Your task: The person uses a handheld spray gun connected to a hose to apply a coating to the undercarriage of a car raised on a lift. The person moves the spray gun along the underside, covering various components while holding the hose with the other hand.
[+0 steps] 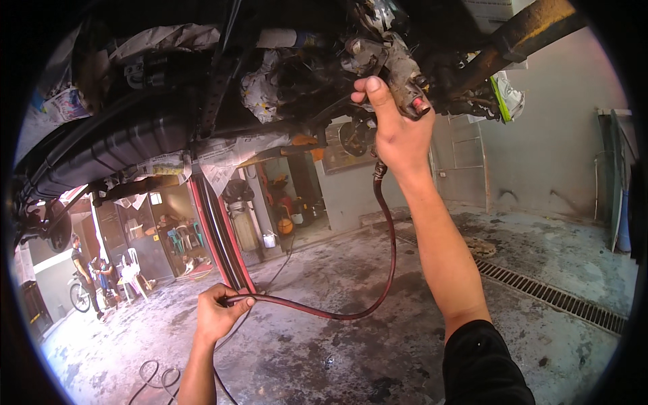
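Observation:
Raised to the vehicle's underside, my right hand is closed around the grip of a dirty spray gun. The gun's metal body is smeared, with a red part near its back end. A dark red air hose joins a metal fitting below that hand and loops down to the left. Lower down, my left hand is closed on the hose, thumb along it. Above both hands is the black vehicle underside. Crumpled plastic and paper masking covers some of its parts. The gun's trigger and nozzle are hard to make out.
A red lift post stands behind my left hand. Thin hose coils lie on the stained concrete floor. A drain grate crosses the right side. People, a bicycle and white chairs are at far left.

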### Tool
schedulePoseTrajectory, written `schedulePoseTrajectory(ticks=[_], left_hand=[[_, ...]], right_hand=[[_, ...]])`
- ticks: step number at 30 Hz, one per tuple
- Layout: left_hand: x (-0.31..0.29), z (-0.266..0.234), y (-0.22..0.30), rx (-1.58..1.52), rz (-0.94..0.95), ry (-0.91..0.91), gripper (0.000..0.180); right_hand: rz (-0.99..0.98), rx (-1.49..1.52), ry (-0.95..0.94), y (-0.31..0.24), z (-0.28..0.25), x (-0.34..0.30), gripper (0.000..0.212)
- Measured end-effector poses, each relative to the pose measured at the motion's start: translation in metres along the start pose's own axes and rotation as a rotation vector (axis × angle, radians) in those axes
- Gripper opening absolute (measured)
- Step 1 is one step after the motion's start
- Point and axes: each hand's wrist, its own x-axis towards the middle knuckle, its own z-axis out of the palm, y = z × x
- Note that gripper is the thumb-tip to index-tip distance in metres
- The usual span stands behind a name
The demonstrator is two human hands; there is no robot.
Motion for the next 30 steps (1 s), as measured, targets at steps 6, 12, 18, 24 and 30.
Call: schedulePoseTrajectory(ticks=[6,12,18,24,30], left_hand=[[0.0,-0.006,-0.003,0.048,0.014,0.003,0.033],[-0.003,-0.01,-0.009,-0.004,-0.05,0.023,0.039],[-0.006,-0.016,-0.021,-0.016,-0.058,0.029,0.037],[-0.005,-0.02,-0.03,-0.123,-0.05,0.022,0.038],[-0.005,-0.017,-0.035,-0.123,0.008,0.03,0.032]], right_hand=[[0.021,-0.123,0.074,0.015,0.0,-0.001,0.028],[0.072,-0.207,0.156,0.045,-0.019,-0.009,0.027],[0.033,-0.502,0.186,0.068,-0.042,-0.014,0.027],[0.075,-0.691,0.122,0.054,-0.047,-0.006,0.045],[-0.038,-0.85,0.068,0.04,-0.027,0.024,0.043]])
